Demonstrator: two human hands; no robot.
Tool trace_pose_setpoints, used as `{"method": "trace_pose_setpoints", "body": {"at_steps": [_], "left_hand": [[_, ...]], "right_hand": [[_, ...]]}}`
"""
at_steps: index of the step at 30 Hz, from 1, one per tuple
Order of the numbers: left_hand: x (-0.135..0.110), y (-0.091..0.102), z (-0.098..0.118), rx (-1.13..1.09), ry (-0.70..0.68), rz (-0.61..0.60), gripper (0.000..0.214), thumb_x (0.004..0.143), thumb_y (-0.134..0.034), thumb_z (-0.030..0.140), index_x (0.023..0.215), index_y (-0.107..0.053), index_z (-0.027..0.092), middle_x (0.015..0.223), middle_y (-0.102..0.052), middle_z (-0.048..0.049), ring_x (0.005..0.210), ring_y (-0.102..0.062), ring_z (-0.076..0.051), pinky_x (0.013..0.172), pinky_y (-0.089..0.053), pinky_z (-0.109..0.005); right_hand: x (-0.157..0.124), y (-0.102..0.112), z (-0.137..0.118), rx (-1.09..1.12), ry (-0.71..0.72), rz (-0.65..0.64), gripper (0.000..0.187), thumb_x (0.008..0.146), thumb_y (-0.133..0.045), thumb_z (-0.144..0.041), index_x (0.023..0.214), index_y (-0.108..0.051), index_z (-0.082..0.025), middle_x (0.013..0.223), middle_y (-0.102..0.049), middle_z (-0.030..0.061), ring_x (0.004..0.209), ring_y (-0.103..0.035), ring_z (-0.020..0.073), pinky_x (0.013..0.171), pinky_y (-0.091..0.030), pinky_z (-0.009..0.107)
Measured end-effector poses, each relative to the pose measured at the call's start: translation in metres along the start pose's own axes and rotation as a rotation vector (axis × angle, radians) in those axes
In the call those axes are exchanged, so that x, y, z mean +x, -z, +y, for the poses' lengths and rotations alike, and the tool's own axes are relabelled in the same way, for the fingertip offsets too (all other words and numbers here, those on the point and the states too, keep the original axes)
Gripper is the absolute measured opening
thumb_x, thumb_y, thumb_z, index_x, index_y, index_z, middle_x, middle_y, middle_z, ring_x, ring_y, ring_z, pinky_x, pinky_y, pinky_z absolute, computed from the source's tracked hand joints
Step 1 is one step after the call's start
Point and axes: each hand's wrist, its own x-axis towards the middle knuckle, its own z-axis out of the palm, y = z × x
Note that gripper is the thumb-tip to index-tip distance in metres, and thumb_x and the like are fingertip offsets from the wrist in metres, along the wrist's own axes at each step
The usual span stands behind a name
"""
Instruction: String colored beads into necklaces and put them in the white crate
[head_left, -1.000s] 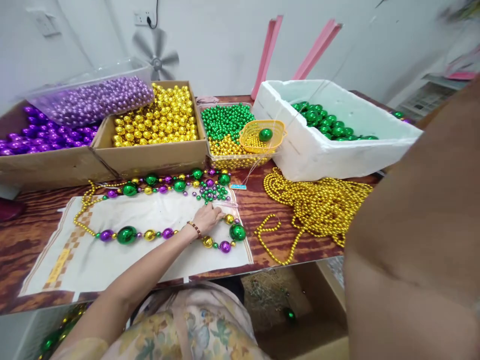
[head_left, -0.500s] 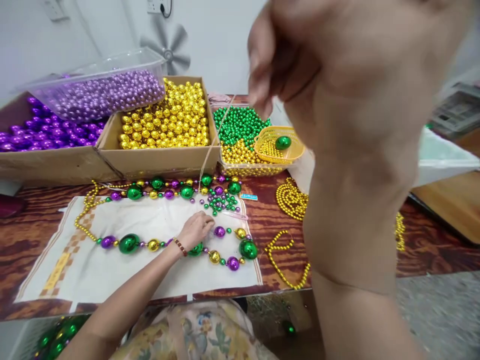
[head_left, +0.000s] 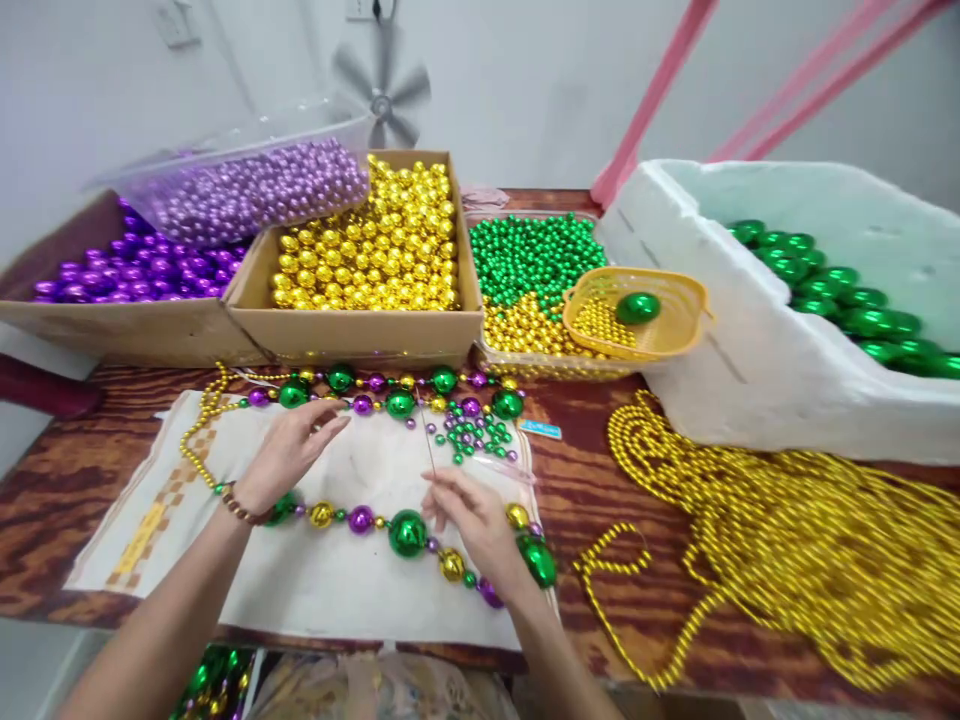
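The right hand [head_left: 472, 515] pinches a thin needle [head_left: 428, 440] between its thumb and fingers, and the needle points up and away from them. The left hand [head_left: 289, 455] has its thumb and fingers spread apart, and a brown bead bracelet [head_left: 244, 507] goes around its wrist. A string of shiny balls [head_left: 407, 534] lies on a white cloth [head_left: 300, 610]. It runs from near the left wrist, with one big green ball just beside the right fingers, and bends around to the right of that hand. Past the right fingertips is a little pile of green and purple beads [head_left: 476, 437]. The left fingertips are very near a back row of balls [head_left: 400, 404]; I cannot tell if they touch it. Farther past the fingers are a cardboard box [head_left: 360, 330] with gold beads [head_left: 367, 255], and a yellow basket [head_left: 675, 305] with one green ball [head_left: 637, 308]. Well to the right of the right fingers lie many strings of gold beads [head_left: 817, 560], near a white foam box [head_left: 675, 330].
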Motion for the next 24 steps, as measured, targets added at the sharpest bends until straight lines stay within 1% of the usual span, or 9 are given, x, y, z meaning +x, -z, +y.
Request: {"method": "trace_pose_setpoints", "body": {"at_steps": [3, 6, 8, 10, 13, 16, 19, 21, 24], "left_hand": [[0.04, 0.018, 0.027, -0.044, -0.15, 0.212, 0.034, 0.096, -0.05, 0.043, 0.105, -0.071, 0.018, 0.104, -0.075, -0.008, 0.093, -0.069, -0.021, 0.085, -0.052, -0.031], [0.101, 0.028, 0.044, 0.101, -0.241, 0.344, 0.032, 0.097, -0.049, 0.034, 0.106, -0.072, 0.014, 0.107, -0.074, -0.0103, 0.1, -0.067, -0.02, 0.094, -0.049, -0.03], [0.145, 0.033, 0.045, 0.287, -0.168, 0.279, 0.033, 0.097, -0.046, 0.029, 0.113, -0.071, 0.013, 0.116, -0.072, -0.0122, 0.11, -0.064, -0.022, 0.099, -0.046, -0.032], [0.184, 0.039, 0.042, 0.454, -0.051, 0.117, 0.036, 0.097, -0.043, 0.025, 0.121, -0.068, 0.013, 0.122, -0.07, -0.0131, 0.114, -0.063, -0.023, 0.1, -0.046, -0.033], [0.225, 0.045, 0.032, 0.556, 0.027, -0.063, 0.034, 0.091, -0.051, 0.022, 0.117, -0.071, 0.015, 0.117, -0.072, -0.0134, 0.108, -0.066, -0.025, 0.093, -0.049, -0.032], [0.244, 0.042, 0.025, 0.584, 0.014, -0.188, 0.033, 0.085, -0.062, 0.025, 0.116, -0.072, 0.018, 0.119, -0.072, -0.01, 0.107, -0.066, -0.024, 0.09, -0.049, -0.028], [0.251, 0.034, 0.022, 0.61, -0.013, -0.274, 0.037, 0.08, -0.069, 0.03, 0.115, -0.072, 0.021, 0.121, -0.071, -0.0072, 0.11, -0.065, -0.023, 0.091, -0.049, -0.027], [0.253, 0.031, 0.02, 0.632, -0.025, -0.28, 0.035, 0.079, -0.068, 0.029, 0.113, -0.073, 0.021, 0.118, -0.072, -0.0082, 0.108, -0.065, -0.024, 0.091, -0.049, -0.028], [0.255, 0.034, 0.017, 0.662, -0.045, -0.203, 0.036, 0.082, -0.06, 0.019, 0.116, -0.071, 0.016, 0.116, -0.07, -0.0139, 0.104, -0.065, -0.026, 0.089, -0.05, -0.034]], "right_hand": [[-0.011, 0.009, 0.02, -0.035, -0.068, 0.027, 0.03, 0.09, -0.061, -0.042, 0.103, -0.069, -0.016, 0.075, -0.07, 0.0037, 0.059, -0.063, 0.0127, 0.054, -0.052, 0.024], [-0.014, 0.02, 0.024, -0.068, -0.041, 0.099, 0.036, 0.089, -0.063, -0.05, 0.098, -0.069, -0.015, 0.076, -0.071, 0.0061, 0.063, -0.066, 0.0156, 0.058, -0.053, 0.025], [-0.015, 0.025, 0.027, -0.107, -0.022, 0.115, 0.039, 0.089, -0.062, -0.053, 0.094, -0.07, -0.015, 0.074, -0.07, 0.0069, 0.065, -0.067, 0.0169, 0.058, -0.053, 0.024], [-0.016, 0.026, 0.033, -0.144, -0.026, 0.091, 0.041, 0.091, -0.06, -0.054, 0.096, -0.071, -0.015, 0.073, -0.07, 0.0071, 0.064, -0.067, 0.0172, 0.057, -0.053, 0.024], [-0.019, 0.022, 0.045, -0.167, -0.063, 0.042, 0.043, 0.093, -0.056, -0.055, 0.099, -0.071, -0.016, 0.074, -0.07, 0.0078, 0.065, -0.068, 0.0178, 0.058, -0.054, 0.025], [-0.022, 0.016, 0.052, -0.161, -0.098, 0.012, 0.046, 0.094, -0.053, -0.057, 0.101, -0.072, -0.016, 0.077, -0.07, 0.0089, 0.066, -0.068, 0.0183, 0.059, -0.054, 0.025], [-0.02, 0.014, 0.052, -0.168, -0.099, 0.006, 0.05, 0.093, -0.052, -0.06, 0.101, -0.073, -0.016, 0.077, -0.07, 0.0094, 0.066, -0.068, 0.0185, 0.059, -0.055, 0.025], [-0.018, 0.015, 0.051, -0.181, -0.095, 0.009, 0.05, 0.093, -0.052, -0.061, 0.101, -0.073, -0.016, 0.077, -0.07, 0.0091, 0.065, -0.068, 0.0183, 0.058, -0.054, 0.025], [-0.014, 0.018, 0.049, -0.201, -0.093, 0.004, 0.045, 0.095, -0.051, -0.057, 0.102, -0.072, -0.017, 0.077, -0.07, 0.0081, 0.065, -0.068, 0.0177, 0.059, -0.055, 0.024]]}}
